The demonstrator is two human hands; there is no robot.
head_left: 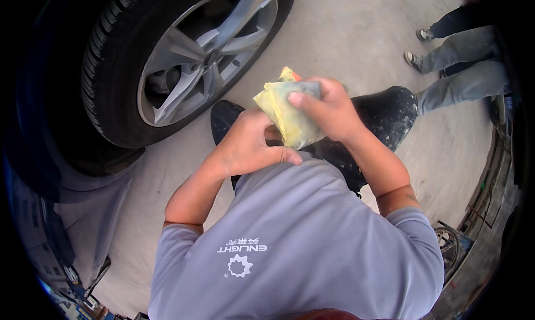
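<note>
Right grip [333,113]: clamped on yellowish pad [292,119], extending leftward | left grip [249,144]: alongside, closure unclear

In the grip, the pad [298,116] is yellow with smudgy grey, and an orange bit [296,76] shows at its top. Below the grip, the shirt [312,225] is grey with a white print [242,248]. Right of it, the black trouser leg [387,111] has white specks. Left of it, the tyre [106,80] is black and the wheel [181,46] is silver.
</note>
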